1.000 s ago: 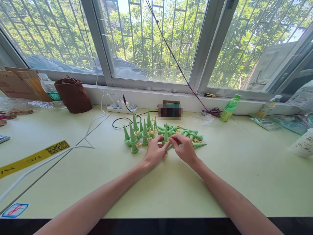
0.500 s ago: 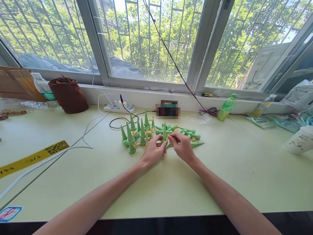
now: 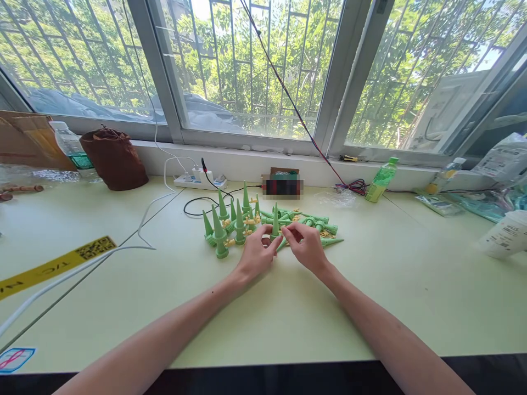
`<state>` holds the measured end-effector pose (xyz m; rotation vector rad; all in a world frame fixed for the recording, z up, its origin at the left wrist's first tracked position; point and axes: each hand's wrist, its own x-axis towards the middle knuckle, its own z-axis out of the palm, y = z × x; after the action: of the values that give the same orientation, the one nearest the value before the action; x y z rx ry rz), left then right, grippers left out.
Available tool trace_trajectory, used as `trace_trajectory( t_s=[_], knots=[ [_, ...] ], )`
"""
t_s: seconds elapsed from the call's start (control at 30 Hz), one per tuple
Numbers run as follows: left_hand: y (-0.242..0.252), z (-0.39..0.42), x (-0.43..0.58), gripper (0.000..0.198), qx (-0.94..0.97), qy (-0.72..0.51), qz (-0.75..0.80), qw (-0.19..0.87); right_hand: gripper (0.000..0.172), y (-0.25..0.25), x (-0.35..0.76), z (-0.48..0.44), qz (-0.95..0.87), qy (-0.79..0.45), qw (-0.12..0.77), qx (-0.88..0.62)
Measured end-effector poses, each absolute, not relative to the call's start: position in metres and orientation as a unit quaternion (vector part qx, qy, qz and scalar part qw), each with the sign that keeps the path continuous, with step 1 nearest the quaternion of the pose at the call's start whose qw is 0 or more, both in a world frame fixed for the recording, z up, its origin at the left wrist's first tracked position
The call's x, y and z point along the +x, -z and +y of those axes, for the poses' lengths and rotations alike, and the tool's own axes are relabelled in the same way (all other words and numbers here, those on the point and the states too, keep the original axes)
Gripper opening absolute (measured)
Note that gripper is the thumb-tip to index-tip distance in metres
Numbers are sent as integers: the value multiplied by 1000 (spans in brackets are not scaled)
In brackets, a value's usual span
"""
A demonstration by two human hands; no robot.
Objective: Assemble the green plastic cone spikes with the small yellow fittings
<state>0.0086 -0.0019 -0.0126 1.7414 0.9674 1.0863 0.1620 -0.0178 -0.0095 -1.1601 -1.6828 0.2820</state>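
Observation:
Between my hands a green plant watering spike (image 3: 275, 220) stands with its point up. My left hand (image 3: 258, 248) is closed around its lower part. My right hand (image 3: 305, 244) pinches at the spike's side, on what looks like its small yellow valve (image 3: 282, 230), mostly covered by the fingertips. Left of my hands, several green spikes with yellow valves stand upright in a group, the nearest spike (image 3: 220, 233) at the front. Behind and right of my hands lies a pile of loose green spikes (image 3: 317, 222) with yellow valves among them.
A power strip (image 3: 206, 180) with a black cable and a dark blurred box (image 3: 283, 185) sit along the back wall. A green bottle (image 3: 381, 180) and a white cup (image 3: 504, 236) stand to the right. On the left are a brown pouch (image 3: 114, 159) and a white cable (image 3: 135, 247).
The held spike has shifted very slightly left. Both hands keep nearly the same grip and place, and the other spikes stay where they were.

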Motion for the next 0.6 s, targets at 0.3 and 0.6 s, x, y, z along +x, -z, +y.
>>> trace_trajectory(
  t_s=[0.3,0.6],
  knots=[
    [12,-3,8,31,718,-440,380,382,37,9,160,-19,-689,-117,516,-495],
    [10,-5,8,25,725,-441,387,361,39,9,160,-17,-669,-173,523,-499]
  ],
)
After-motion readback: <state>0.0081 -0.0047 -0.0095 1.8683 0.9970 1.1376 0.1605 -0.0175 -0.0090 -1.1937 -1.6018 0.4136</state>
